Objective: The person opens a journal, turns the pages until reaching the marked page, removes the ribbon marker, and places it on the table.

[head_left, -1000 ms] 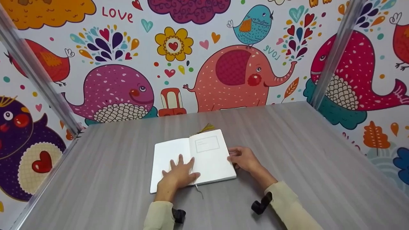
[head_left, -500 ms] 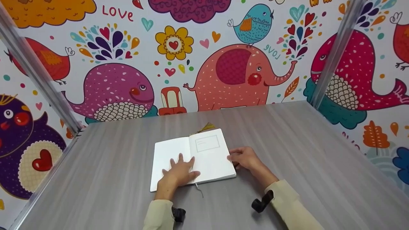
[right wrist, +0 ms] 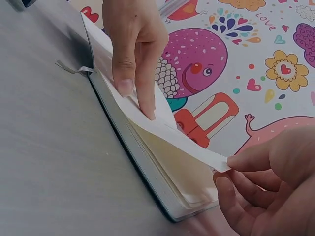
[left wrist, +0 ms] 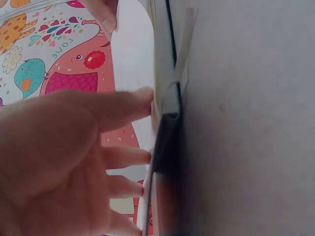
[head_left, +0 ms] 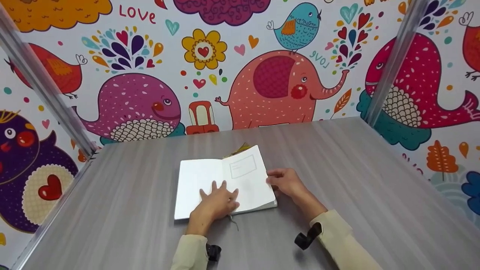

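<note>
An open notebook (head_left: 200, 176) with white pages and a dark cover lies on the table. My left hand (head_left: 217, 201) presses on it near the spine, fingers spread and straight. In the left wrist view the thumb and fingertips of that hand (left wrist: 64, 152) touch the pages. At the right edge my right hand (head_left: 287, 183) pinches a lifted page (right wrist: 192, 147) between thumb and fingers, its outer edge raised above the page block (right wrist: 162, 172). A printed rectangle shows on this page. A ribbon bookmark (head_left: 234, 223) hangs from the bottom of the spine.
The grey wood-grain table (head_left: 123, 195) extends around the notebook. Something yellow-gold (head_left: 242, 148) pokes out behind its top edge. Patterned cartoon walls (head_left: 150, 93) with metal corner posts (head_left: 393, 63) border the table at the back and sides.
The right-hand page has risen and curved at its outer edge, pinched by my right hand. My left hand has shifted slightly right across the spine, and the left side of the notebook has tilted up a little.
</note>
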Available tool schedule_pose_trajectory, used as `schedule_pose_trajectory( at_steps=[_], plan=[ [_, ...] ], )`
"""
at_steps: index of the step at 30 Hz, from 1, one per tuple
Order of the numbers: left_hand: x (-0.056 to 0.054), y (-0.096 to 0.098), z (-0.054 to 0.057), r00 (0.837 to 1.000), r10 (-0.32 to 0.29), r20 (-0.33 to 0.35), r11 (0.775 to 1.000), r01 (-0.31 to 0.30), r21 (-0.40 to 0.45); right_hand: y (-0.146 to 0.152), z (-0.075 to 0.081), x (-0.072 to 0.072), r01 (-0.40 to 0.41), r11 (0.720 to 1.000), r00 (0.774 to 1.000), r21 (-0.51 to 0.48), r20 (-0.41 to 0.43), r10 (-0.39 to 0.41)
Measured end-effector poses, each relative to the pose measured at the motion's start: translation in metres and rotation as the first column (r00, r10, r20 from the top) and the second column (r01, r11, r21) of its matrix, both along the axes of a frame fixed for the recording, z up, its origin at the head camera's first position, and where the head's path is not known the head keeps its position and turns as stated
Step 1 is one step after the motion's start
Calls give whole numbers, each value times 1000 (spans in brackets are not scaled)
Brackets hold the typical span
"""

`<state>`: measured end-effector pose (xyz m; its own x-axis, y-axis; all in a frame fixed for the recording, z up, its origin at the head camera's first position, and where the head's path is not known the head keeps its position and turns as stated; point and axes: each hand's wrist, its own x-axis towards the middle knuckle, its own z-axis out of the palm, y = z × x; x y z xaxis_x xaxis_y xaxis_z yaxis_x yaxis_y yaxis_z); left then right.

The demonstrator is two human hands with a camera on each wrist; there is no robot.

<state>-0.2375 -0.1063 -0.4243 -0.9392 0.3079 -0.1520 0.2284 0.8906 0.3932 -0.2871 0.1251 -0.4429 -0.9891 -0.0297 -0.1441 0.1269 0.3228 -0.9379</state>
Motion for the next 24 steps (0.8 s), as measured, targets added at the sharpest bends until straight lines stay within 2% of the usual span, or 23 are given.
schedule_pose_trajectory(
  at_steps=[4, 7, 13, 19, 24],
  plan=[
    [-1, 0, -2, 998, -11, 65, 1000, 13, -19, 0, 3, 1, -6, 999, 1000, -46, 8, 6],
    [-2, 0, -4, 996, -16, 90, 1000, 17, -13, -1, 7, 2, -10, 995, 1000, -95, 15, 12],
    [-2, 2, -5, 996, 3, 87, 1000, -4, 7, -1, 15, 6, -39, 990, 999, -133, 4, 39],
    [-1, 4, 0, 996, -5, 84, 1000, 4, 11, 1, 20, 7, -61, 984, 998, -165, 14, 64],
    [-2, 2, 4, 994, -4, 108, 997, -4, 76, 2, 24, 7, -103, 969, 993, -227, 26, 112]
  ],
)
